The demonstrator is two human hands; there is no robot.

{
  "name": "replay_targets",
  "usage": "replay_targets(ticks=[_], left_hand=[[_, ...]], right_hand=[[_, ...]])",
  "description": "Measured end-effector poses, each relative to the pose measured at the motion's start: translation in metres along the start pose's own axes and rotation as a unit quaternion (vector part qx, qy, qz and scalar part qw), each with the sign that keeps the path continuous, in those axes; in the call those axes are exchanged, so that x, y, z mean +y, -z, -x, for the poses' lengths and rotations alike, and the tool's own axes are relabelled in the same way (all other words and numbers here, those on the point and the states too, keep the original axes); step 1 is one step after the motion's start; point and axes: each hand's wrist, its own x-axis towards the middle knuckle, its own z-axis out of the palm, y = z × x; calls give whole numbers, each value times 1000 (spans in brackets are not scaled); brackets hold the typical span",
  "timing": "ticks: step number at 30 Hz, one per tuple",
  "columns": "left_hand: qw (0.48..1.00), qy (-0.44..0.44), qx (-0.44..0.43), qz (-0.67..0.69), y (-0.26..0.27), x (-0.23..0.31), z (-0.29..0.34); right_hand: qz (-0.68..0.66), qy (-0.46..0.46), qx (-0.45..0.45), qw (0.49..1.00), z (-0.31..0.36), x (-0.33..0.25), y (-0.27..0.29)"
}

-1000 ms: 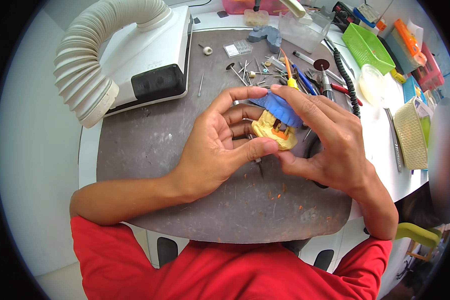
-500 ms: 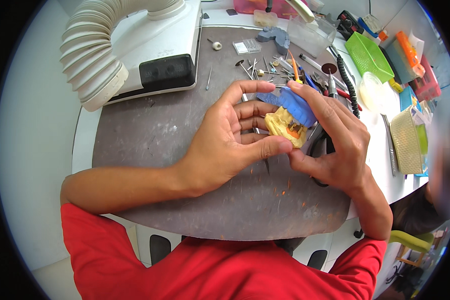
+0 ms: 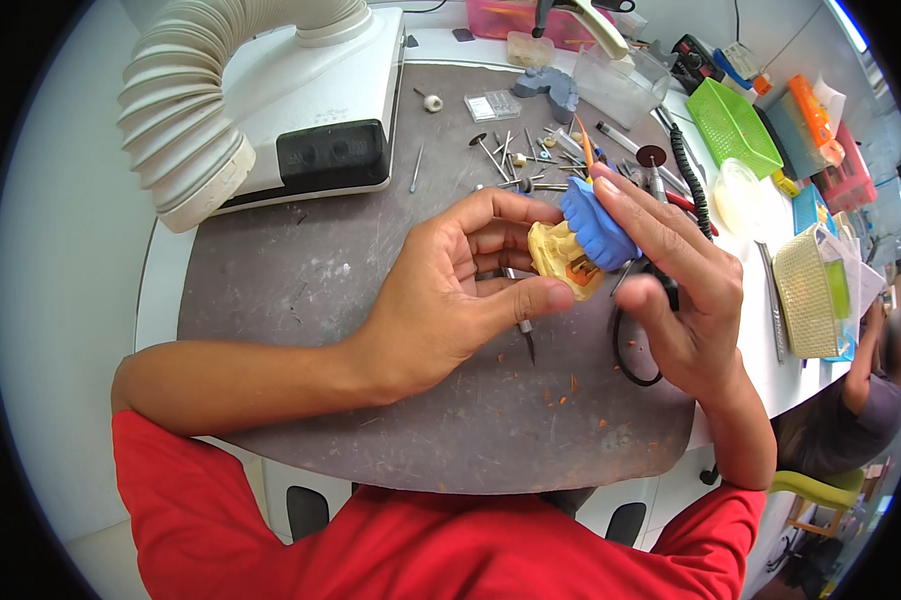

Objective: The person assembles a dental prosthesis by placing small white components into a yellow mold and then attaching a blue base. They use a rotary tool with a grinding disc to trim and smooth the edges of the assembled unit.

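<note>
My left hand (image 3: 432, 290) is closed around a yellow dental cast (image 3: 552, 248), its thumb along the near edge and its fingers behind. Inside that cast sit orange material and small metallic-looking posts. Against the yellow cast, tooth side facing it, leans a blue dental cast (image 3: 598, 230). The straight fingers of my right hand (image 3: 688, 285) press on the blue cast's outer right side, while the right thumb stands off from both casts. Beneath my hands lies a pointed metal hand tool (image 3: 527, 340), its upper part hidden by the left fingers.
Burs and rotary bits (image 3: 510, 150) lie scattered beyond my hands, near a grey dental cast (image 3: 550, 88). A white machine with a ribbed hose (image 3: 185, 120) stands at left. At right are a handpiece disc (image 3: 651, 156), green basket (image 3: 735, 128), cream basket (image 3: 808, 300) and another person (image 3: 855, 415).
The right thumb has lifted away from the yellow cast. The blue cast has turned more upright and tilted, and the right fingers have shifted slightly along it. Another person now shows more clearly at right.
</note>
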Motion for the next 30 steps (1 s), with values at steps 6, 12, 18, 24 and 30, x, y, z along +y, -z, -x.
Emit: replay_targets(ticks=[6, 12, 18, 24, 30], left_hand=[[999, -33, 4, -14, -2, -1, -1], [982, -166, -6, -89, 3, -3, 4], [947, -264, -35, -182, 7, -2, 4], [931, -292, -44, -216, 8, -2, 3], [927, -300, -45, -223, 7, -1, 2]], right_hand=[[-275, -184, 107, 938, 7, -2, -10], [44, -79, 10, 996, 8, 4, 17], [45, -46, -112, 992, 12, -8, 10], [91, -49, -191, 976, 14, -11, 14], [77, -26, -81, 993, 12, -7, 13]])
